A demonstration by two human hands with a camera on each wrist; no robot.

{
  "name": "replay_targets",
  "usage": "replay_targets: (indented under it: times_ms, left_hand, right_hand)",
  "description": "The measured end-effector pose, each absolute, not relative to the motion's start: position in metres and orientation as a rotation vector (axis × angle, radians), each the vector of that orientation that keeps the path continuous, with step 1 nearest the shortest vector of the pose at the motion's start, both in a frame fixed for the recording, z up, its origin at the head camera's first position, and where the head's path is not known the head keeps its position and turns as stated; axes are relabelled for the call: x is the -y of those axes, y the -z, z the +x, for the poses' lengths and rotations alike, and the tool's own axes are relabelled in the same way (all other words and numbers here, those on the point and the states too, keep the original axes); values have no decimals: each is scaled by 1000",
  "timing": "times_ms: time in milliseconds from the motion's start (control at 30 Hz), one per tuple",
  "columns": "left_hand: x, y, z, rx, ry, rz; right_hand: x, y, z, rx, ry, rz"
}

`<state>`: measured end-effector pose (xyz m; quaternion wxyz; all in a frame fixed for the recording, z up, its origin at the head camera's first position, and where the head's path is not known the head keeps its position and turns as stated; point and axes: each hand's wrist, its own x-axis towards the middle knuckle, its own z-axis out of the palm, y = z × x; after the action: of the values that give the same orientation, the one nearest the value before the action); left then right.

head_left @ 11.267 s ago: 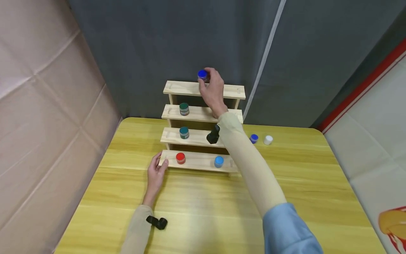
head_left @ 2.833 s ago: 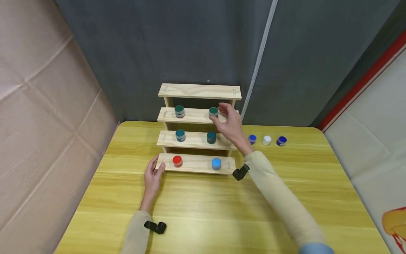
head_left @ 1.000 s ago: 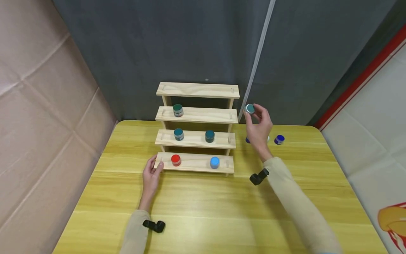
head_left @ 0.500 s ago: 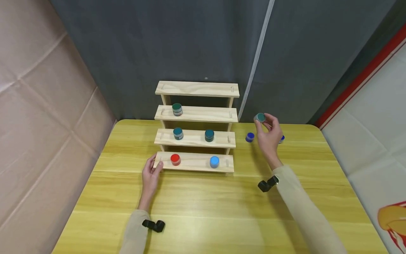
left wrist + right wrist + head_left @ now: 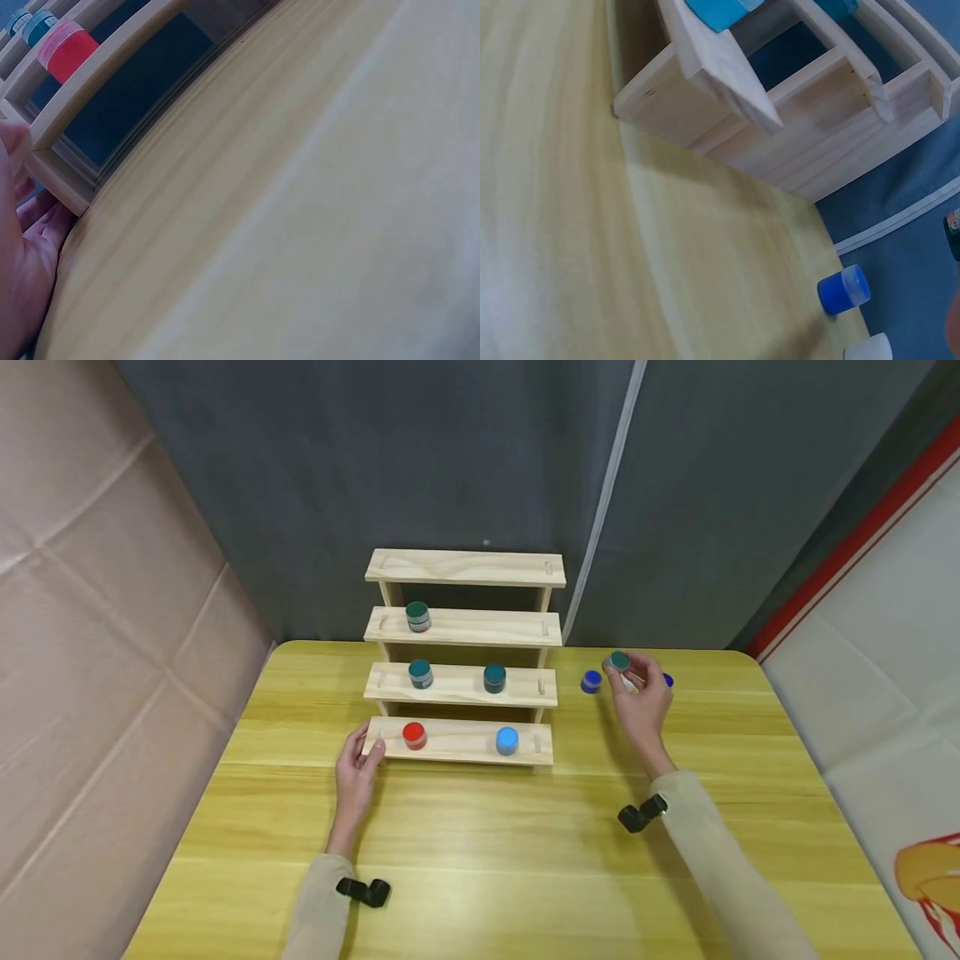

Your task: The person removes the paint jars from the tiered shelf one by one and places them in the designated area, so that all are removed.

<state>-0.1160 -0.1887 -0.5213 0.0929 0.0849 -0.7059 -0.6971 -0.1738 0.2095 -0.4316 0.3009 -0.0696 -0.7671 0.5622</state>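
Observation:
My right hand (image 5: 643, 703) pinches a small paint jar with a dark green lid (image 5: 617, 662) between thumb and fingers. It is just above a white jar (image 5: 628, 685), largely hidden behind the hand. In the right wrist view only the edge of the held jar (image 5: 952, 234) shows. My left hand (image 5: 355, 783) grips the left end of the lowest step of a four-step wooden display rack (image 5: 463, 752), thumb at its front. On the rack stand a red jar (image 5: 414, 736), a light blue jar (image 5: 507, 741), two teal-lidded jars (image 5: 494, 679) and a green-lidded jar (image 5: 417, 617).
A dark blue jar (image 5: 591, 682) stands on the wooden table (image 5: 480, 860) right of the rack, and another blue jar (image 5: 668, 680) is partly hidden behind my right hand. A grey curtain (image 5: 375, 460) hangs behind. Pale panels flank the table.
Earlier, my right hand held a blue jar at the top step. Later it lifted the green-lidded jar off the second step, carried it right, and lowered it. The left hand stayed put.

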Motion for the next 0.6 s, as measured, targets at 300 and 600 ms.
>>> replay_targets:
  times_ms: [300,600]
  left_hand:
    - [193,545,-125,2079,2048,248]
    - [194,556,-127,2049,2016,234]
  right_hand:
    - [-221,463,-175,2109,-1532,-222]
    - [-234,508,-182,2191,-1534,-337]
